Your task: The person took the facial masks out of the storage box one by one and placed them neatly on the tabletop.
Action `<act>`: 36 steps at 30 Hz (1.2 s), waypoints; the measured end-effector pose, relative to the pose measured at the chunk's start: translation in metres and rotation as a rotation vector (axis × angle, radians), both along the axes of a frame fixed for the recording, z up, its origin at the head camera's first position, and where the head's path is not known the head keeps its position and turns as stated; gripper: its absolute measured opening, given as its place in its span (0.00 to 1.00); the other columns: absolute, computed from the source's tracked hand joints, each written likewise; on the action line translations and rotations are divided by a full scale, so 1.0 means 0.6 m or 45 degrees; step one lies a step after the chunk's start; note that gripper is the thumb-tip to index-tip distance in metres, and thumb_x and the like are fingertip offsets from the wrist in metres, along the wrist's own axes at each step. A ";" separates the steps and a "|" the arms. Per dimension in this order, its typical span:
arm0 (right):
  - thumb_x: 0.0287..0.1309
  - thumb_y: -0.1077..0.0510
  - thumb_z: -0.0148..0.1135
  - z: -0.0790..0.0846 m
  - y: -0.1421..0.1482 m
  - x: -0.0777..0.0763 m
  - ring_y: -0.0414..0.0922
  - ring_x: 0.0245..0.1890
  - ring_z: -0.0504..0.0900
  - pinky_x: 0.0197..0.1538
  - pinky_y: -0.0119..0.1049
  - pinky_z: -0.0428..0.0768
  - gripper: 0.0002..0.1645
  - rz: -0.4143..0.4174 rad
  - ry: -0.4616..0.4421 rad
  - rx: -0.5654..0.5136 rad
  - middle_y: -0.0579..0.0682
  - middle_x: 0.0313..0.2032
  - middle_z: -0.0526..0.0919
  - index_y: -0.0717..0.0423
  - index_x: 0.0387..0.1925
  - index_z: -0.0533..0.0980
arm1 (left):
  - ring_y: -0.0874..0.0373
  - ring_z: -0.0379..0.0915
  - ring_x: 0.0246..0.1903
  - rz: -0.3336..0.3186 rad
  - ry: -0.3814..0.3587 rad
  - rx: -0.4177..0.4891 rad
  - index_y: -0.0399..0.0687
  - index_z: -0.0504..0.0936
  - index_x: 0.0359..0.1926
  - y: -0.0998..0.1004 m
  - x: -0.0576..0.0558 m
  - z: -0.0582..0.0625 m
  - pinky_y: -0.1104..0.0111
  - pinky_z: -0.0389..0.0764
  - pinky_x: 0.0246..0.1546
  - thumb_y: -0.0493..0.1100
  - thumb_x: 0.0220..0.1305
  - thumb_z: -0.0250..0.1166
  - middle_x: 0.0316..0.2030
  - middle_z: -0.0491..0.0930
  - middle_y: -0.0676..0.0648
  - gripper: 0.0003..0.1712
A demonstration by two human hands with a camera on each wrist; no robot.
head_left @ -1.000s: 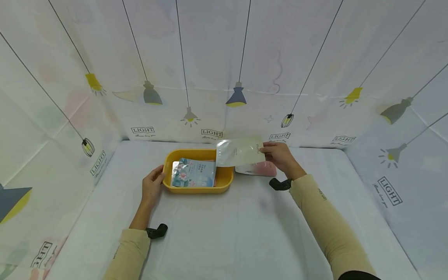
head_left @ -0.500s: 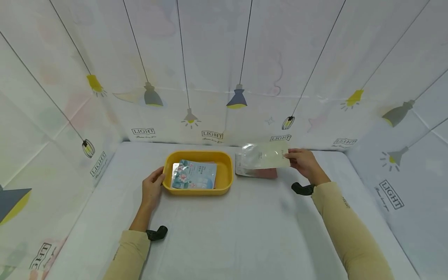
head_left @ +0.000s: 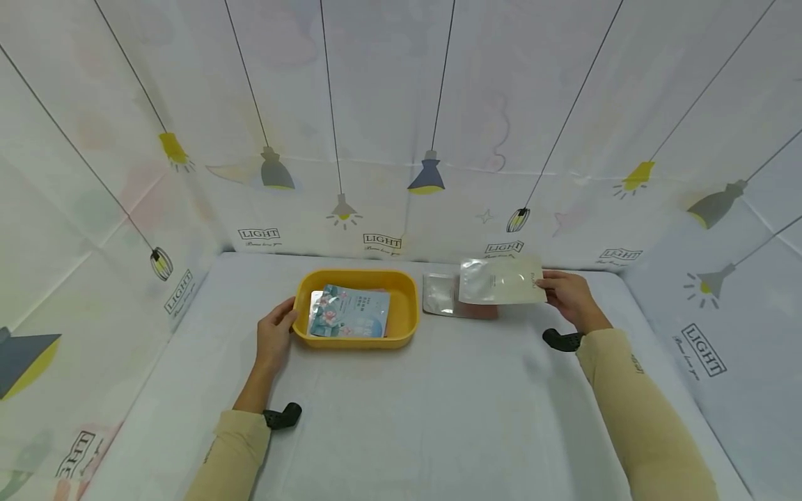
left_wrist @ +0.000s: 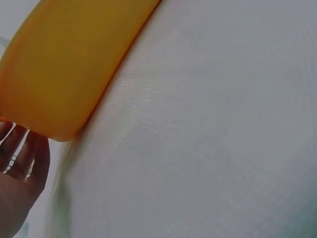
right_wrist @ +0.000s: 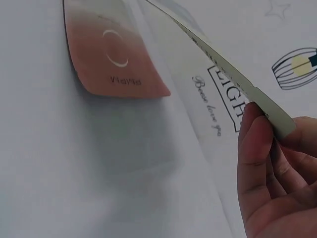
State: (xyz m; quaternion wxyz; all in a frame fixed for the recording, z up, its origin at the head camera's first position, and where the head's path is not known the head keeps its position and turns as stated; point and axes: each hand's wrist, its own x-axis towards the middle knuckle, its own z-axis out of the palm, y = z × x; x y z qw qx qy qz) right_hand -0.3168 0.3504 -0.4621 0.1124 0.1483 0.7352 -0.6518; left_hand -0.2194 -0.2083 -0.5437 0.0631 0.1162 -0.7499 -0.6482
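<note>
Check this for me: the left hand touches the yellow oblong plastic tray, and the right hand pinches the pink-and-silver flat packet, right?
Not quite: the head view shows the right hand pinching the pale-yellow-and-silver flat packet, not the pink-and-silver flat packet. The left hand does touch the yellow oblong plastic tray.

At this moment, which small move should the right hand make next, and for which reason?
Probably the right hand should gently lower the pale sachet. It pinches one end of it, and the right wrist view shows this sachet raised, apart from the pink one lying on the white cloth below.
</note>
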 end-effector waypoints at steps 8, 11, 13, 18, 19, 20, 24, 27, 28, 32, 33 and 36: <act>0.67 0.63 0.55 -0.010 0.034 0.000 0.29 0.32 0.80 0.38 0.24 0.82 0.36 -0.020 0.002 0.065 0.30 0.29 0.80 0.69 0.71 0.56 | 0.52 0.69 0.62 -0.008 0.008 -0.001 0.44 0.69 0.69 0.002 0.001 0.001 0.89 0.74 0.44 0.46 0.75 0.52 0.67 0.71 0.44 0.25; 0.67 0.63 0.55 -0.015 0.050 0.000 0.29 0.32 0.79 0.38 0.24 0.81 0.35 -0.027 0.007 0.077 0.30 0.29 0.80 0.70 0.71 0.56 | 0.52 0.69 0.63 -0.005 0.012 0.005 0.44 0.68 0.69 0.003 0.000 0.000 0.89 0.74 0.44 0.46 0.75 0.52 0.66 0.71 0.43 0.25; 0.68 0.62 0.55 -0.021 0.060 0.000 0.28 0.33 0.79 0.38 0.24 0.81 0.35 -0.036 -0.001 0.103 0.30 0.30 0.79 0.70 0.71 0.56 | 0.51 0.69 0.63 -0.006 0.017 0.011 0.43 0.68 0.69 0.004 -0.001 -0.002 0.89 0.74 0.44 0.46 0.75 0.52 0.66 0.71 0.43 0.25; 0.68 0.61 0.54 -0.035 0.079 -0.001 0.28 0.33 0.77 0.39 0.24 0.81 0.35 -0.098 -0.062 0.179 0.37 0.39 0.76 0.67 0.72 0.56 | 0.51 0.68 0.65 -0.026 0.021 0.008 0.43 0.68 0.69 0.002 -0.001 -0.003 0.89 0.74 0.46 0.47 0.75 0.52 0.67 0.70 0.42 0.26; 0.68 0.61 0.54 -0.037 0.081 -0.001 0.28 0.33 0.77 0.39 0.24 0.81 0.35 -0.106 -0.079 0.187 0.38 0.40 0.75 0.66 0.72 0.56 | 0.51 0.67 0.65 -0.028 0.020 -0.001 0.43 0.67 0.69 0.001 0.000 -0.003 0.89 0.73 0.46 0.47 0.75 0.52 0.67 0.70 0.42 0.26; 0.68 0.60 0.54 -0.039 0.082 -0.001 0.28 0.33 0.77 0.39 0.24 0.81 0.35 -0.114 -0.092 0.189 0.39 0.41 0.74 0.66 0.72 0.56 | 0.51 0.67 0.65 -0.026 0.019 -0.008 0.43 0.67 0.69 0.000 0.000 -0.002 0.89 0.73 0.46 0.47 0.75 0.51 0.67 0.69 0.42 0.26; 0.67 0.59 0.56 -0.040 0.084 0.000 0.28 0.32 0.77 0.38 0.25 0.81 0.36 -0.128 -0.099 0.213 0.37 0.36 0.74 0.66 0.72 0.57 | 0.50 0.67 0.65 -0.021 0.025 -0.018 0.43 0.68 0.69 -0.004 0.003 0.000 0.90 0.73 0.46 0.48 0.75 0.51 0.67 0.69 0.42 0.26; 0.67 0.60 0.56 -0.037 0.085 0.000 0.28 0.31 0.77 0.37 0.25 0.81 0.34 -0.140 -0.080 0.261 0.34 0.32 0.76 0.67 0.70 0.60 | 0.50 0.68 0.65 -0.024 0.033 -0.008 0.44 0.68 0.69 -0.004 0.001 0.001 0.89 0.73 0.46 0.48 0.75 0.52 0.67 0.70 0.42 0.26; 0.67 0.61 0.55 -0.036 0.085 0.000 0.28 0.31 0.77 0.37 0.25 0.81 0.33 -0.143 -0.079 0.285 0.34 0.32 0.75 0.67 0.70 0.60 | 0.50 0.68 0.65 -0.024 0.032 -0.007 0.44 0.68 0.69 -0.004 0.001 0.001 0.89 0.73 0.46 0.49 0.75 0.52 0.67 0.70 0.42 0.27; 0.68 0.59 0.53 -0.048 0.099 -0.001 0.29 0.31 0.75 0.36 0.25 0.80 0.32 -0.132 -0.089 0.429 0.51 0.49 0.79 0.67 0.69 0.62 | 0.50 0.68 0.65 -0.017 0.025 -0.009 0.44 0.68 0.69 -0.001 0.000 0.001 0.89 0.73 0.46 0.48 0.75 0.52 0.67 0.70 0.43 0.26; 0.68 0.59 0.53 -0.053 0.103 -0.002 0.30 0.32 0.75 0.35 0.25 0.79 0.32 -0.127 -0.090 0.466 0.57 0.54 0.76 0.67 0.69 0.62 | 0.51 0.68 0.64 -0.016 0.022 -0.011 0.44 0.68 0.69 -0.001 0.000 0.001 0.89 0.74 0.46 0.48 0.75 0.52 0.67 0.70 0.43 0.26; 0.69 0.58 0.52 -0.070 0.114 -0.003 0.34 0.37 0.76 0.33 0.25 0.78 0.31 -0.122 -0.096 0.563 0.65 0.65 0.68 0.67 0.69 0.63 | 0.50 0.69 0.63 -0.017 0.018 -0.010 0.44 0.69 0.69 -0.001 0.000 -0.001 0.89 0.74 0.45 0.47 0.75 0.52 0.67 0.70 0.42 0.26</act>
